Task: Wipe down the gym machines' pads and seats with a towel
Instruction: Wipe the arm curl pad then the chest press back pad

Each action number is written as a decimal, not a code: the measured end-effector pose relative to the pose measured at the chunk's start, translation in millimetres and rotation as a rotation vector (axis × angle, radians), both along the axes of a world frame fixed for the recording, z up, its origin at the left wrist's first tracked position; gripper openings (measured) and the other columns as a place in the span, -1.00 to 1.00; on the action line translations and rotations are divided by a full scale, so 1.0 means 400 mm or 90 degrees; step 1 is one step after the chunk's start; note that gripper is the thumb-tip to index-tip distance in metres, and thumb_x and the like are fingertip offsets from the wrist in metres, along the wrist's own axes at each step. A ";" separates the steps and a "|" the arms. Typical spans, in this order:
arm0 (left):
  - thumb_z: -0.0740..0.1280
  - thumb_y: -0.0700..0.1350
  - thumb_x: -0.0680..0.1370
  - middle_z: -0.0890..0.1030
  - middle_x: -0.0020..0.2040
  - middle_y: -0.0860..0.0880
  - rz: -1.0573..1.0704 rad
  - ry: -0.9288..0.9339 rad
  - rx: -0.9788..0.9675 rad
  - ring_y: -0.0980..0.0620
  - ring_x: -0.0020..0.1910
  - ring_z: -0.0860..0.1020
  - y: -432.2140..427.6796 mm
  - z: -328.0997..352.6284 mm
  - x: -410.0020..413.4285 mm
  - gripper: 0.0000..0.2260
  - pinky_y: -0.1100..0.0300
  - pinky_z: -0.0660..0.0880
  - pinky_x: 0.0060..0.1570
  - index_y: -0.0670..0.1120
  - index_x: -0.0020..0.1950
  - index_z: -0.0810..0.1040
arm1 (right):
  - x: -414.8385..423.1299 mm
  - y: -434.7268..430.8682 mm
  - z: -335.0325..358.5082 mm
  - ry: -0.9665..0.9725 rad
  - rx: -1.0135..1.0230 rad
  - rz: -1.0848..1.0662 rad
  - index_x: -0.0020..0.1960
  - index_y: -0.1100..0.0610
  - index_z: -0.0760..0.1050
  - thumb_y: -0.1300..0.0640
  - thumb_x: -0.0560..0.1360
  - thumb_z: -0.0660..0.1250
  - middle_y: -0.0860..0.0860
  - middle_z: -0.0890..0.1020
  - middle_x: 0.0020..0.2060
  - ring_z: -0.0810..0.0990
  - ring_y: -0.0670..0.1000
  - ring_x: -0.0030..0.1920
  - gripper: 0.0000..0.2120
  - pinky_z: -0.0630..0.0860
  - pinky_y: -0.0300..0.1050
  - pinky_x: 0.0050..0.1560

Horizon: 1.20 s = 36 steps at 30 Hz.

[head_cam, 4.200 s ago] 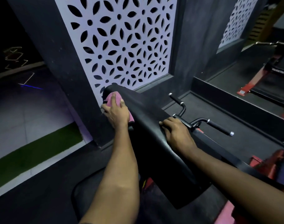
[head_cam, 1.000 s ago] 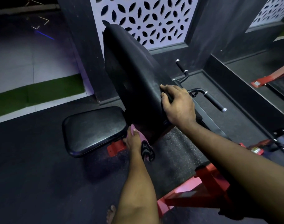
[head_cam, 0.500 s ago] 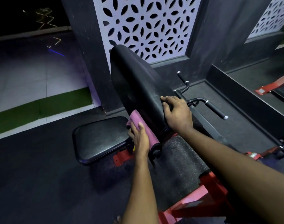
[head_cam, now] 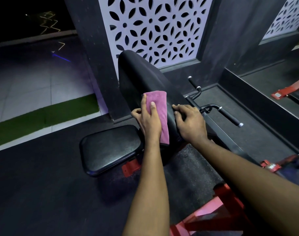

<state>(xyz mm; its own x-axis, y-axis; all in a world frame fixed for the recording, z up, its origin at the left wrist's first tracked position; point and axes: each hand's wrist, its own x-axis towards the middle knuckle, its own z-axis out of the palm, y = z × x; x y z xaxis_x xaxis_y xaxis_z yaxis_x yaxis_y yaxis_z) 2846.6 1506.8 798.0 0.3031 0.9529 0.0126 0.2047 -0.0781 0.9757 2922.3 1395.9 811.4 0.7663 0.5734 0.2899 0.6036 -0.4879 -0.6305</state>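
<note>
A tall black back pad [head_cam: 138,74] leans away from me, with a black seat [head_cam: 109,149] below it on the left. A folded pink towel [head_cam: 159,106] lies flat on the pad's front face, about halfway up. My left hand [head_cam: 149,121] presses on the towel with straight fingers, thumb spread out to the left. My right hand [head_cam: 190,123] holds the pad's right edge, fingers curled over onto the face.
Black handlebars [head_cam: 230,116] stick out just right of the pad. The machine's red frame [head_cam: 230,198] runs along the rubber floor below my right arm. A dark pillar [head_cam: 94,65] and a white lattice panel [head_cam: 154,28] stand behind. Another red machine [head_cam: 288,91] is at far right.
My left hand has carried the towel up from the pad's bottom edge to its middle and now lies flat on it. My right hand stays on the pad's right edge.
</note>
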 end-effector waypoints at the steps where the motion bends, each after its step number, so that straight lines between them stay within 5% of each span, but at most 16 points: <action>1: 0.17 0.17 0.66 0.27 0.14 -0.04 0.005 0.012 -0.018 0.00 -0.02 0.48 0.003 0.003 0.000 -0.59 0.12 0.42 0.26 0.31 0.52 0.31 | 0.000 0.000 0.000 0.000 0.000 0.001 0.26 -0.08 0.62 -0.11 0.57 0.18 -0.18 0.64 0.16 0.53 -0.03 0.17 -0.64 0.55 0.04 0.13; 7: -0.01 0.45 0.57 0.43 0.30 -0.17 -0.040 0.123 -0.071 -0.22 0.22 0.51 -0.082 -0.005 -0.043 -0.45 -0.08 0.44 0.27 0.44 0.55 -0.01 | -0.011 0.002 0.006 -0.005 -0.013 -0.008 0.26 -0.08 0.62 -0.03 0.60 0.25 -0.18 0.63 0.18 0.52 0.00 0.19 -0.71 0.55 0.00 0.10; 12: -0.02 0.43 0.57 0.51 0.20 -0.23 0.018 0.178 -0.022 -0.25 0.13 0.54 -0.032 -0.005 -0.008 -0.45 -0.03 0.44 0.17 0.38 0.56 0.05 | -0.016 0.006 0.009 -0.030 -0.041 -0.020 0.24 -0.08 0.60 -0.02 0.61 0.23 -0.18 0.62 0.18 0.51 0.01 0.16 -0.73 0.54 0.01 0.03; 18: -0.07 0.39 0.61 0.42 0.36 -0.37 0.059 0.186 -0.180 -0.31 0.30 0.47 0.139 -0.014 0.042 -0.44 -0.05 0.34 0.31 0.28 0.60 0.08 | -0.012 0.005 0.007 -0.010 -0.025 -0.021 0.25 -0.10 0.62 -0.07 0.60 0.23 -0.20 0.62 0.18 0.50 -0.04 0.19 -0.70 0.53 0.00 0.12; 23: -0.08 0.42 0.59 0.38 0.48 -0.27 -0.026 0.153 -0.190 -0.30 0.38 0.42 0.009 -0.039 -0.026 -0.33 -0.06 0.35 0.32 0.15 0.64 0.03 | -0.018 0.011 0.012 -0.018 -0.035 -0.029 0.24 -0.11 0.61 -0.05 0.60 0.23 -0.20 0.62 0.16 0.51 -0.01 0.15 -0.72 0.55 0.03 0.08; 36: -0.05 0.38 0.62 0.24 0.50 -0.34 0.019 0.185 -0.189 -0.39 0.29 0.46 0.063 -0.041 -0.023 -0.44 -0.18 0.39 0.30 0.35 0.59 -0.10 | -0.021 0.012 0.027 -0.019 -0.072 -0.023 0.17 -0.08 0.58 -0.06 0.60 0.21 -0.16 0.63 0.09 0.49 0.02 0.12 -0.76 0.54 0.03 0.00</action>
<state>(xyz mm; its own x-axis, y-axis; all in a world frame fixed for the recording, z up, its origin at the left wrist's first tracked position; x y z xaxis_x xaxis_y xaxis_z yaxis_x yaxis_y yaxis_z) 2837.5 1531.8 781.4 0.2261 0.9104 -0.3464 0.4732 0.2081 0.8560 2913.9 1400.6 822.3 0.7790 0.5759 0.2478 0.6020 -0.5767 -0.5522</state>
